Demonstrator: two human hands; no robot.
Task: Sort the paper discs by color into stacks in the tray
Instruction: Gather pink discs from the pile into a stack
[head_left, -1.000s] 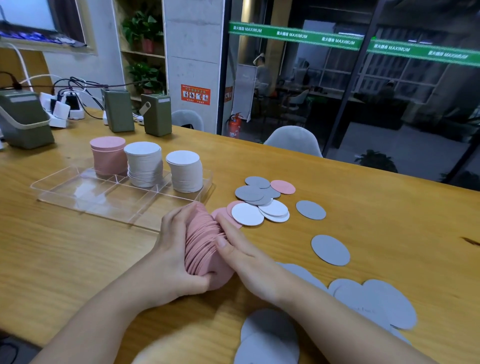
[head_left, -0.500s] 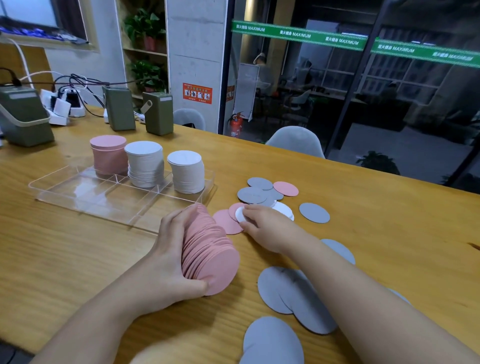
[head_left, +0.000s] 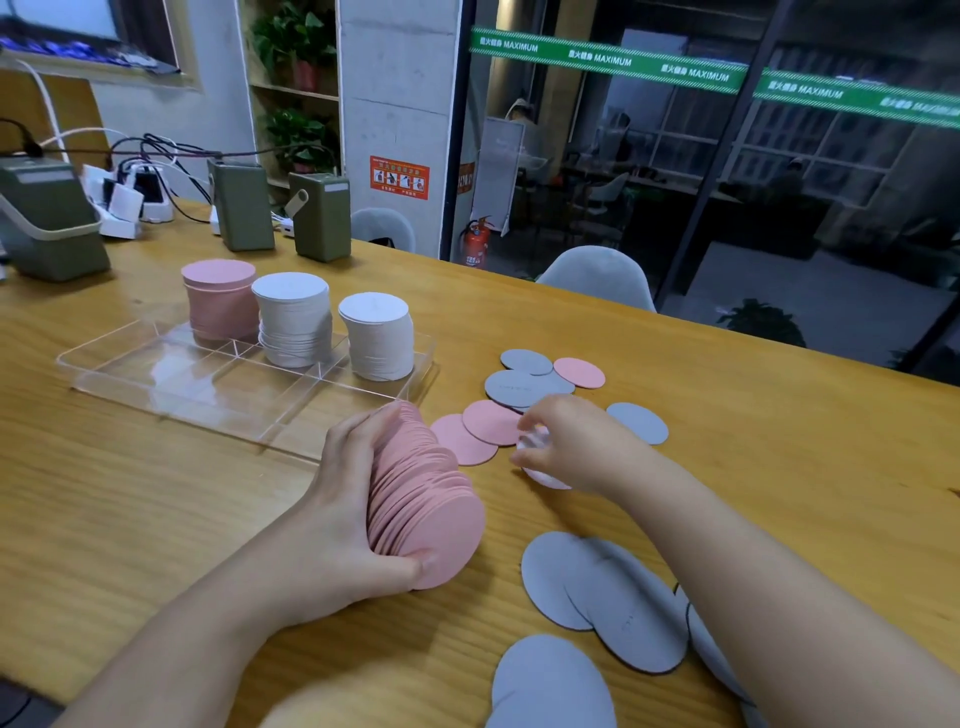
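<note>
1. At six o'clock of the tray (head_left: 104, 358), the left hand (head_left: 337, 519) clamps the fanned pink discs (head_left: 431, 509).
2. Right hand (head_left: 576, 441) curls on pale discs (head_left: 545, 475) — probably white.
3. Risk — the slanted fan slides apart if that squeeze eases.

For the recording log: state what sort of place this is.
Probably a shared office or commercial building: a long wooden table, a glass partition with green MAXIMUM banding, and a fire extinguisher by the pillar.

Even indoor light, glare on tray (head_left: 130, 358) (clear plastic), wide-angle edge bending
</note>
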